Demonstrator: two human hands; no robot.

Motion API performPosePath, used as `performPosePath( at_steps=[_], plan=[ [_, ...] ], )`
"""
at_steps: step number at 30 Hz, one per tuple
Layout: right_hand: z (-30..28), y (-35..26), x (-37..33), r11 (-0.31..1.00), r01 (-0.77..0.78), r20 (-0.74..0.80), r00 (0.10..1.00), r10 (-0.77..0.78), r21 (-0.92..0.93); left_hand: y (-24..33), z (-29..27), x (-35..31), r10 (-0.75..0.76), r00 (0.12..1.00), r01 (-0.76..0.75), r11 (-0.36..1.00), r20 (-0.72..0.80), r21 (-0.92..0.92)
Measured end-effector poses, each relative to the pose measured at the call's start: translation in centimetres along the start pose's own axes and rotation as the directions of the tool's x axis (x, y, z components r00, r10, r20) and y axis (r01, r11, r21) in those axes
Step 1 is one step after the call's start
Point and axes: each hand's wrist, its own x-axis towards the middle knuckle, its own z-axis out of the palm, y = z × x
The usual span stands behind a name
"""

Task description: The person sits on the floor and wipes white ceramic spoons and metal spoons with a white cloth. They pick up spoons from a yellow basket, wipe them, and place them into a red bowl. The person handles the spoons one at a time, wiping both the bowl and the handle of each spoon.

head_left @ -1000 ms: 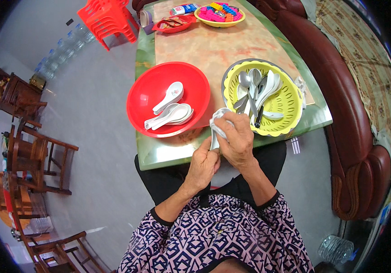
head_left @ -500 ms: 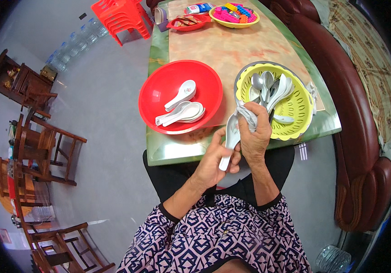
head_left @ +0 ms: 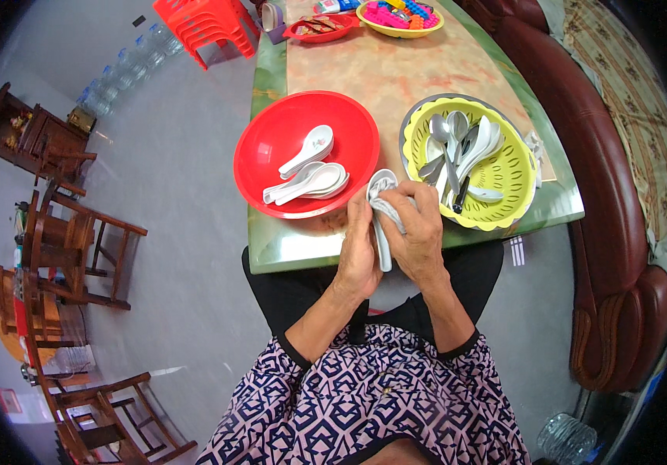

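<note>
A white soup spoon (head_left: 383, 249) is held upright between my hands at the table's near edge, bowl toward the far side. My left hand (head_left: 358, 252) closes along its left side. Bunched in my right hand (head_left: 417, 236) is a grey-white cloth (head_left: 389, 209), pressed into the spoon's bowl. To the left stands a red basin (head_left: 260, 147) with several white soup spoons (head_left: 323, 180) stacked in two groups. On the right, a yellow colander (head_left: 513, 190) in a grey bowl holds metal spoons (head_left: 440, 128) and more white spoons (head_left: 479, 151).
At the table's (head_left: 341, 70) far end are a red dish (head_left: 322, 37) and a yellow basket (head_left: 400, 31) of colourful toy blocks. Red stools (head_left: 203, 27) stand beyond its left side. A brown leather sofa (head_left: 574, 155) runs along the right; wooden chairs (head_left: 77, 240) stand left.
Both hands have moved a little left with the spoon. The spoon has turned more upright, and the cloth has shifted into its bowl. My left hand has moved from the handle up the spoon's side.
</note>
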Motion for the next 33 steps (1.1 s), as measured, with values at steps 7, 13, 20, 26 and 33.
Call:
performPosePath(
  at_steps=[7, 13, 20, 26, 33],
  plan=[
    [-2.5, -2.1, -1.9, 0.981, -0.094, 0.276, 0.960, 0.045, 0.167, -0.1, -3.2, 1.2, -0.037, 0.986, 0.080, 0.961, 0.164, -0.266],
    [-2.3, -1.6, -2.6, 0.988, -0.020, 0.227, 0.974, -0.016, 0.154, -0.1, -3.3, 0.3, -0.235, 0.947, 0.306, 0.862, 0.217, -0.404],
    [0.9, -0.2, -0.5, 0.988, 0.087, -0.123, 0.987, -0.102, -0.126, -0.6, -2.3, -0.8, -0.222, 0.965, 0.263, 0.847, 0.142, -0.463],
    [1.1, -0.4, -0.3, 0.997, 0.019, -0.055, 0.998, -0.023, -0.079, -0.2, -1.7, -0.2, -0.152, 0.987, 0.161, 0.909, 0.055, -0.384],
    [-1.6, -2.3, -1.6, 0.985, -0.120, 0.220, 0.971, 0.090, 0.125, 0.5, -1.9, 0.3, -0.042, 0.996, 0.065, 0.949, 0.082, -0.307]
  ],
)
